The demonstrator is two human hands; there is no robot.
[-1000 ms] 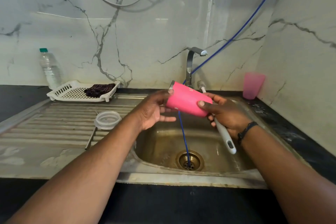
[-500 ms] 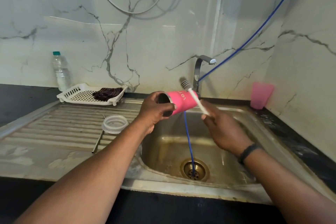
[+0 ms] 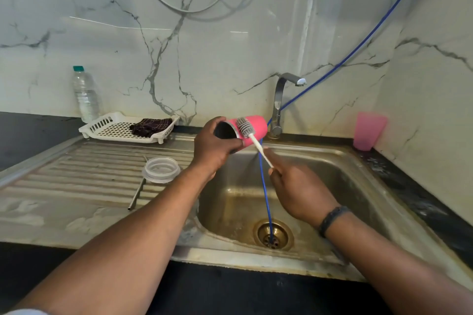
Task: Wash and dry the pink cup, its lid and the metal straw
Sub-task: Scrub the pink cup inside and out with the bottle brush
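I stand at a steel sink (image 3: 358, 169) set in a dark bench, white marble walls behind. My left hand (image 3: 213, 149) grips the pink cup (image 3: 252, 126) on its side above the basin, mouth toward me. My right hand (image 3: 299, 192) pinches the bottle brush (image 3: 252, 138), its bristles at the cup's rim. The lid (image 3: 161, 170) and metal straw (image 3: 137, 193) lie on the drainboard; the lid hides part of the straw.

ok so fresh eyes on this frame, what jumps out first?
The pink cup, held on its side over the sink by the left hand, with the bottle brush at its open mouth, gripped by the right hand. Next, the blue hose running down into the drain. On the drainboard left of the sink, the clear lid and metal straw wait.
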